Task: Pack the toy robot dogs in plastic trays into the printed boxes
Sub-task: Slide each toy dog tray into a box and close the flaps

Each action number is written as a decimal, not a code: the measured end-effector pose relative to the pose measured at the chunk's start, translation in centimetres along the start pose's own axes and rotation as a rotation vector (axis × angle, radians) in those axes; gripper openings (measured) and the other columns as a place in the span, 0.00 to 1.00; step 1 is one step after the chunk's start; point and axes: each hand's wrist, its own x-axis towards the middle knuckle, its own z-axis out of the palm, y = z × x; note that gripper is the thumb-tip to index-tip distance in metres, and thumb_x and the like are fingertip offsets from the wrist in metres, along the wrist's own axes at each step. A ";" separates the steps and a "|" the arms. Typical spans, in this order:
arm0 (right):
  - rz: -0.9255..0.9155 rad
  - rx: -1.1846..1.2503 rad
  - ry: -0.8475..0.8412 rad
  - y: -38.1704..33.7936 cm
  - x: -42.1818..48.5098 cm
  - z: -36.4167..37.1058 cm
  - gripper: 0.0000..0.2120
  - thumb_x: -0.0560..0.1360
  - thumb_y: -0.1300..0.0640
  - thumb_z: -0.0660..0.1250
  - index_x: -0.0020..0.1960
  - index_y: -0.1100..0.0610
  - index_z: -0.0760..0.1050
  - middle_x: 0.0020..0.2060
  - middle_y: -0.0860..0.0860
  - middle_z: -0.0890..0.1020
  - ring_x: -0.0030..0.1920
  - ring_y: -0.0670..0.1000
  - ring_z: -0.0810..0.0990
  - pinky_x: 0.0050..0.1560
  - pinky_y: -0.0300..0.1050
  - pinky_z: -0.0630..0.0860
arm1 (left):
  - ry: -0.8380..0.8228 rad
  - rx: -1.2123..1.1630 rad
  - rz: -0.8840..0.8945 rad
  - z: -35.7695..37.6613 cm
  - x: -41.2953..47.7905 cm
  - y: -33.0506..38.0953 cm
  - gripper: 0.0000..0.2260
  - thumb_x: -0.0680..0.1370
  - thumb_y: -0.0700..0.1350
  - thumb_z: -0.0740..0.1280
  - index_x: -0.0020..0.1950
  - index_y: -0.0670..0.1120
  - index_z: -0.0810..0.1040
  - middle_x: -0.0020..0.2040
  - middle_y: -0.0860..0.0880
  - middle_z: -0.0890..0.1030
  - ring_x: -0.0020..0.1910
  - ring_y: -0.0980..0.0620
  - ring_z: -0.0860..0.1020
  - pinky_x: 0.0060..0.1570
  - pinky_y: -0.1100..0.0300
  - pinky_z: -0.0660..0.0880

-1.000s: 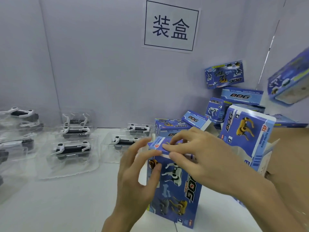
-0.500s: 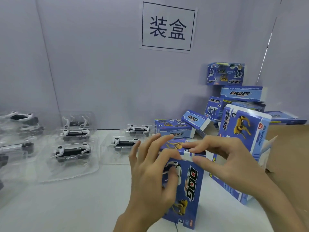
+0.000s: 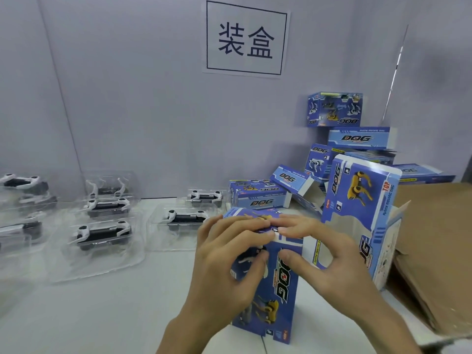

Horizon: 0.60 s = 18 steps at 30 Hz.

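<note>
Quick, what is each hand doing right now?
Left hand: holding the upright blue box near its top.
Right hand: holding the same box, fingers across its top.

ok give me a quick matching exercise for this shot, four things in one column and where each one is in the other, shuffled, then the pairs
Things
1. paper sign
2. upright printed box
3. toy robot dog in a clear tray
4. brown cardboard

Places
A. at the right edge of the table
B. gripped by the left hand and right hand
C. on the back wall
D. on the left half of the table

Pairs: 1-C, 2-B, 3-D, 4-A
</note>
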 end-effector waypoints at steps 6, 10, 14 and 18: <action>-0.038 0.004 0.027 0.3 -0.5 0.5 0.07 0.72 0.56 0.73 0.49 0.47 0.82 0.57 0.38 0.83 0.65 0.44 0.77 0.66 0.38 0.70 | 0.059 0.012 0.006 0.4 -0.4 0.3 0.10 0.76 0.47 0.70 0.56 0.51 0.83 0.59 0.61 0.81 0.61 0.57 0.78 0.68 0.48 0.67; -0.021 0.098 0.088 0.5 -0.6 1.1 0.05 0.73 0.55 0.72 0.48 0.47 0.80 0.56 0.40 0.84 0.65 0.46 0.78 0.67 0.44 0.70 | 0.099 -0.040 -0.035 -0.8 0.0 -0.8 0.11 0.76 0.48 0.70 0.58 0.50 0.81 0.56 0.58 0.82 0.58 0.56 0.79 0.59 0.59 0.75; -0.049 0.120 0.158 0.8 -0.8 1.9 0.03 0.75 0.55 0.70 0.47 0.48 0.80 0.55 0.41 0.85 0.64 0.48 0.79 0.67 0.52 0.71 | 0.102 -0.064 -0.027 -1.3 0.2 -1.4 0.09 0.75 0.46 0.74 0.54 0.49 0.83 0.53 0.56 0.84 0.56 0.58 0.82 0.56 0.61 0.78; -0.060 0.114 0.171 0.9 -0.8 2.2 0.04 0.75 0.56 0.69 0.49 0.48 0.80 0.54 0.42 0.85 0.63 0.49 0.80 0.65 0.50 0.73 | 0.123 -0.084 -0.076 -1.1 0.3 -1.6 0.05 0.73 0.45 0.75 0.47 0.46 0.87 0.49 0.55 0.85 0.52 0.58 0.83 0.53 0.57 0.80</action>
